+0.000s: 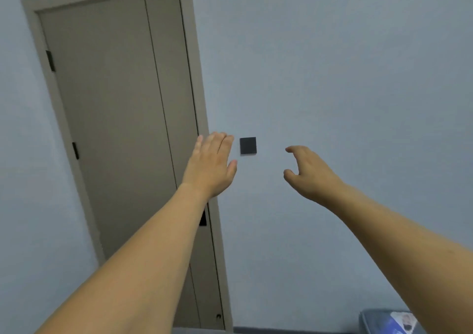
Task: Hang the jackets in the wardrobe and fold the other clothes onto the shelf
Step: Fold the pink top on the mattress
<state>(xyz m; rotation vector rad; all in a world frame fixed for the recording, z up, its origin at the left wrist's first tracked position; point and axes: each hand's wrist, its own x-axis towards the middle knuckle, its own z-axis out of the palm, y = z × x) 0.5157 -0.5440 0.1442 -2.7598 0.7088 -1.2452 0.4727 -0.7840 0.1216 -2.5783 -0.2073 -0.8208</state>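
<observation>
Two bare forearms are seen closest to the lens, stretched up and forward from the bottom corners toward a pale blue-grey wall (345, 78). Nothing is held in either hand, tbh.

The left hand (211, 165) is raised flat with its back to the camera, fingers straight and kept together, thumb out to the right side. It's overlapped against the right edge of the door frame (197, 90); whether the frame or wall is actually touched can't be told from this angle.

The right hand (309, 170) is held out loosely, fingers bent and spread a bit, thumb underneath, so a sort of open claw shape is made. Nothing is pinched in it.

Between the two hands, a small dark square plate (248, 146) is mounted on the wall, just beside the left fingertips and a bit further from the right ones. It isn't touched by either.

A grey-brown door (115, 116) is shown closed on the left, with dark hinges on its left side and a dark handle partly hidden behind the left forearm.

As for the clothes and wardrobe: no jackets or shelf are shown. Only a blurry bluish bundle (386, 321) is spotted at the bottom right, under the right forearm and well apart from both hands; what it is can't be made out.
</observation>
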